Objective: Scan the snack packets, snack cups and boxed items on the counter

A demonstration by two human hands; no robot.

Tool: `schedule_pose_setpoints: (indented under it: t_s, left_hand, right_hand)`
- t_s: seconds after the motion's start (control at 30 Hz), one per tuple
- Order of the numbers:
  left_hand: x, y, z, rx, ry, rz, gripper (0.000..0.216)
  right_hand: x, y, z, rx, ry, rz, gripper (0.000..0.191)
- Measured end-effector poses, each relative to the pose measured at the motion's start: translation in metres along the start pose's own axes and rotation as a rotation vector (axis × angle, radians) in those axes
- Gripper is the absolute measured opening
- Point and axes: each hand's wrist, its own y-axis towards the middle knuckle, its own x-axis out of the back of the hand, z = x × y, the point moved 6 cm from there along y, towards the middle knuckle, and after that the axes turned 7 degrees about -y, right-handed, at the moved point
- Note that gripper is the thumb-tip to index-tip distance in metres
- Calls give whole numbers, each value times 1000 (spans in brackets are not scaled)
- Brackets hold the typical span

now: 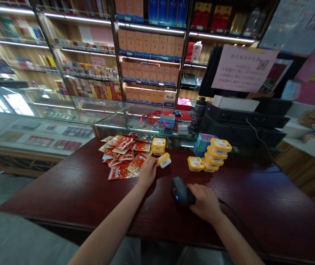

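Note:
My left hand grips a small yellow-lidded tub by its left side, tilted so a barcode faces me. Just behind it is a short stack of matching tubs. A pile of orange snack packets lies to the left, close by my wrist. My right hand is closed around the handle of a dark barcode scanner, whose head points toward the left and shows a blue light. To the right stand more yellow tubs, several of them in a leaning stack.
A blue patterned box stands behind the right-hand tubs. Across the brown counter is a glass case with a small teal box and a black bottle on it. The scanner's cable trails to the right.

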Motion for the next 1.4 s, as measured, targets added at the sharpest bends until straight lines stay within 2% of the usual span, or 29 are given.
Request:
schedule_pose_setpoints:
  t_s: [0.13,0.33,0.57,0.73,0.83,0.9,0.97,1.0,1.1,1.17,1.23,1.3,1.4]
  left_hand:
    - [-4,4,-4,-67,7,7,12]
    - [-27,35,-35,-213,0,119,15]
    - [-76,75,-76,-361,76,390,22]
    - [-109,76,-96,-527,157,589,19]
    - [-118,72,-101,-619,180,679,16]
    - [-120,71,-100,-630,148,700,15]
    - [-119,74,-94,-552,45,664,20]
    - [-118,78,-88,-461,-31,619,25]
    - [-117,85,-57,-39,-262,443,34]
    - [-124,81,-41,181,-403,424,34]
    - [-134,75,-38,244,-564,513,40]
    - [-141,71,-43,231,-716,592,46]
    - [-145,69,-49,237,-841,621,53]
  right_hand:
    - [-10,0,-4,-1,-42,-37,49]
    - [-11,0,-7,-15,-21,-43,43]
    - [-10,-1,-8,-29,-26,-74,39]
    - [-9,-1,-11,-39,-32,-78,34]
    - [-11,-1,-12,-42,-27,-66,34]
    - [-13,-2,-13,-43,-20,-59,35]
    - [-14,-2,-14,-44,-9,-59,37]
    - [-14,-2,-14,-44,-2,-61,38]
    - [-12,-1,-14,-56,12,-52,39]
    - [-9,-1,-14,-68,13,-37,38]
    - [-7,0,-14,-64,17,-31,38]
    - [-6,0,-13,-56,24,-37,36]
    - [-6,-1,-15,-63,30,-40,35]
